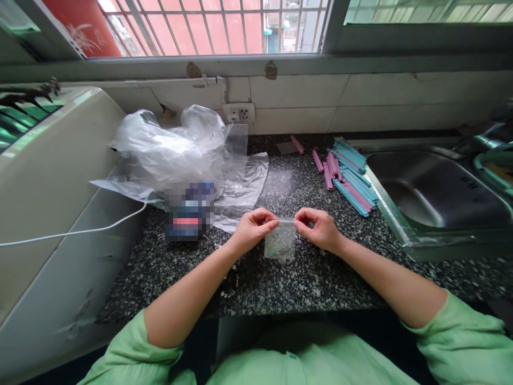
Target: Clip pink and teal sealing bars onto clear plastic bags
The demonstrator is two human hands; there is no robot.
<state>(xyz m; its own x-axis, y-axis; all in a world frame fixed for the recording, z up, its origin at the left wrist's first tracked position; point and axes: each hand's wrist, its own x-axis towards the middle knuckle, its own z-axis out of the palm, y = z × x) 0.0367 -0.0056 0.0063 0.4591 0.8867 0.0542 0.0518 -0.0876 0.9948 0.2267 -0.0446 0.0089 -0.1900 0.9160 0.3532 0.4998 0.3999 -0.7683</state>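
While clear bag point(279, 244) is held | left hand point(256, 224): fingers pinching one top corner | right hand point(319, 228): likewise, opposite

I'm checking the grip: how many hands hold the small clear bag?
2: on the small clear bag, the left hand pinches the upper left corner, the right hand the upper right. None looks hidden.

We count one left hand point(258, 224), one right hand point(320, 228), one small clear bag point(279, 243), one sink point(404, 184), one wall socket point(245, 114) and one white cable point(72, 234); pink and blue strips point(355, 184) overlap too much to number.
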